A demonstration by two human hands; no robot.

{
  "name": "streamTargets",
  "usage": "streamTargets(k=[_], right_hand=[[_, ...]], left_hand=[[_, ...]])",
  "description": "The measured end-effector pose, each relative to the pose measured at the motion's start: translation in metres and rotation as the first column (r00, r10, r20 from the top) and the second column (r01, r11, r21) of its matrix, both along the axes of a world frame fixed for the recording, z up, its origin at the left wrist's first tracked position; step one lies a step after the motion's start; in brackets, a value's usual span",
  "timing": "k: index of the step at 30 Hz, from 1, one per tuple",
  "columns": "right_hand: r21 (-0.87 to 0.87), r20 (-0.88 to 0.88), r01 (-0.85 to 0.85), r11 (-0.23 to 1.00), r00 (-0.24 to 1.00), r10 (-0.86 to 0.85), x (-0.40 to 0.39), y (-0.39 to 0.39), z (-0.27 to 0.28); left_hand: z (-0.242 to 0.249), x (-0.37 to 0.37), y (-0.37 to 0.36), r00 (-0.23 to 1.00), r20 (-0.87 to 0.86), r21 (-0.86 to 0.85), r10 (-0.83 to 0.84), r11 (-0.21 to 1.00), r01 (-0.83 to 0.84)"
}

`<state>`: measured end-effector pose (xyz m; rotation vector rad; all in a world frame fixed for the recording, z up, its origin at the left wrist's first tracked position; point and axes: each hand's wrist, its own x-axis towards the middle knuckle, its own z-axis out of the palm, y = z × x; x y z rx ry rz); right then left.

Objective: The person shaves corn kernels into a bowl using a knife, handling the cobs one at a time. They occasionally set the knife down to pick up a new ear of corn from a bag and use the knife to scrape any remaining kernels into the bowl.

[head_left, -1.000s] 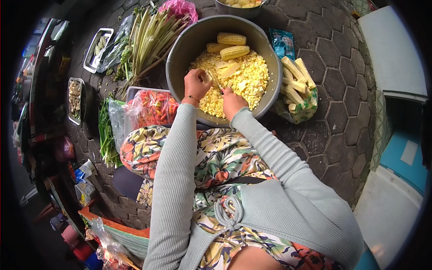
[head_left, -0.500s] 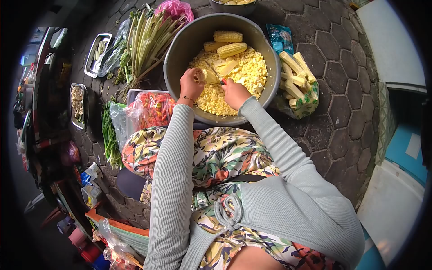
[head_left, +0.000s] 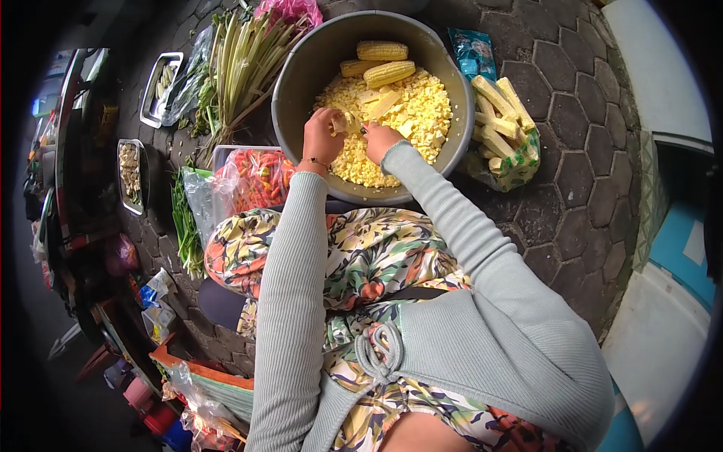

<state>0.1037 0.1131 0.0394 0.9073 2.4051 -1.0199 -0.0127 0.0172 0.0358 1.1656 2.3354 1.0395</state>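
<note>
Over a large grey tub [head_left: 285, 87], my left hand [head_left: 324, 134] is closed around a corn cob [head_left: 343, 123], much of it hidden by the fingers. My right hand [head_left: 382, 142], close beside it, grips a knife [head_left: 364, 129]; only a little of its handle and blade shows. Below both hands lie cut corn kernels [head_left: 422, 113], with some flat sliced strips among them. Three whole peeled ears of corn [head_left: 389, 73] rest on the kernels at the tub's far side.
Right of the tub, a bag holds stripped cobs [head_left: 501, 128], beside a teal packet [head_left: 472, 53]. To the left are long green stalks [head_left: 245, 71], a container of red chilies [head_left: 260, 177], green onions [head_left: 187, 226] and metal trays [head_left: 160, 89]. Hexagonal paving [head_left: 557, 166] lies underneath.
My right hand has shifted slightly left and up, closer to my left hand and the cob. My left hand stays in nearly the same place, while the view has moved a little.
</note>
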Motion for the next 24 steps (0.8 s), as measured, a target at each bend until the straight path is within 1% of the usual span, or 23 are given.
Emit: streamTargets(k=[1,2,3,6,7,8,9,10,12,13,14,16,17,18,20,21,24], right_hand=[[-0.016,0.045,-0.02,1.0,0.999,0.021,-0.001,0.0,-0.002],[-0.032,0.088,-0.039,0.999,0.995,0.042,-0.001,0.001,-0.004],[-0.035,0.087,-0.036,0.999,0.995,0.039,0.0,-0.001,-0.008],[-0.042,0.088,-0.025,0.999,0.996,0.028,-0.001,0.002,-0.018],[-0.049,0.114,-0.025,0.998,0.993,0.031,-0.009,0.004,-0.022],[-0.057,0.137,-0.026,0.998,0.99,0.034,-0.013,0.003,-0.025],[-0.004,0.075,-0.038,0.999,0.996,0.039,-0.013,0.0,-0.021],[-0.001,0.067,-0.037,0.999,0.997,0.037,-0.01,-0.003,-0.016],[0.001,0.165,0.011,1.0,0.986,-0.011,-0.002,-0.009,-0.005],[0.059,0.13,0.034,0.998,0.991,-0.041,0.001,-0.015,-0.016],[0.058,0.132,0.029,0.998,0.991,-0.037,0.0,-0.013,-0.022],[0.026,0.149,0.068,0.997,0.986,-0.071,-0.002,-0.01,-0.019],[0.058,0.168,0.024,0.998,0.985,-0.033,-0.009,-0.009,-0.017],[0.057,0.17,0.026,0.998,0.985,-0.035,-0.014,-0.005,-0.023],[0.032,0.244,-0.044,0.999,0.969,0.035,-0.028,-0.001,-0.031],[0.015,0.228,0.037,0.999,0.973,-0.04,-0.025,-0.002,-0.029],[0.041,0.161,0.002,0.999,0.987,-0.009,-0.003,-0.004,-0.059]], left_hand=[[0.0,-0.001,0.0,1.0,-0.001,-0.003,-0.005,1.0,0.005],[-0.001,-0.002,-0.001,0.998,-0.06,-0.025,-0.024,0.999,0.023],[0.0,-0.003,-0.002,0.992,-0.116,-0.051,-0.042,0.998,0.036],[0.0,-0.004,-0.001,0.993,-0.11,-0.048,-0.042,0.998,0.037],[-0.004,-0.004,-0.003,0.994,-0.104,-0.054,-0.045,0.998,0.039],[-0.006,-0.006,-0.005,0.994,-0.107,-0.084,-0.004,0.996,-0.005],[-0.006,-0.008,-0.005,0.992,-0.118,-0.106,0.04,0.993,-0.052],[-0.005,-0.007,-0.005,0.991,-0.127,-0.103,0.038,0.993,-0.051],[0.0,-0.004,-0.006,0.99,-0.136,-0.062,-0.021,0.998,0.013],[0.002,-0.002,-0.005,0.985,-0.168,-0.08,-0.032,0.997,0.018],[0.001,-0.002,-0.004,0.986,-0.166,-0.081,-0.027,0.997,0.014],[-0.002,0.0,-0.002,0.999,-0.046,-0.056,0.029,0.998,-0.032],[-0.005,-0.002,-0.002,0.994,-0.101,-0.033,-0.03,0.999,0.027],[-0.006,0.001,-0.002,0.995,-0.099,-0.034,-0.032,0.999,0.029],[0.0,0.002,0.0,0.992,-0.125,-0.106,-0.025,0.994,0.012],[-0.006,0.0,-0.003,0.982,-0.184,-0.074,-0.048,0.997,0.035],[-0.002,-0.001,-0.003,0.98,-0.198,-0.101,-0.026,0.995,0.006]])
